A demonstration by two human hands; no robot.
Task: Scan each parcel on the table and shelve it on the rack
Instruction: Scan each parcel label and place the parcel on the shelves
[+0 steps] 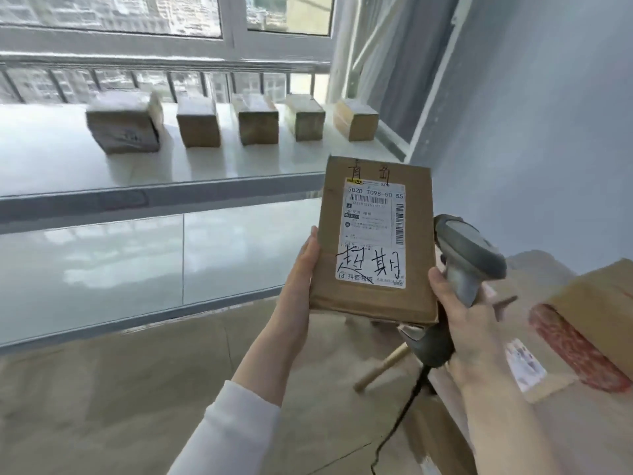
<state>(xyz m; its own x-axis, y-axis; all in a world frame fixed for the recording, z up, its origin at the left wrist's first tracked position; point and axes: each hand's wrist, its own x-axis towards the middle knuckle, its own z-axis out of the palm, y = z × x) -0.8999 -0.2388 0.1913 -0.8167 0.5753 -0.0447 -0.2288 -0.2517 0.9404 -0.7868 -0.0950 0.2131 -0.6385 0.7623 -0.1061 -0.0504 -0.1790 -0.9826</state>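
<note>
Centrally, the left hand (301,269) grips a flat, rectangular cardboard parcel (329,234) by its 9 o'clock edge, white printed label (373,234) facing up. At 3 o'clock, the right hand (469,323) wraps the handle of the grey plastic barcode scanner (469,255).

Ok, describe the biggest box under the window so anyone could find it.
Below the window runs a white shelf holding a row of five cardboard boxes. The one meant is the leftmost box. It is wider than the other four and alone has a dark printed mark on its front.
</note>
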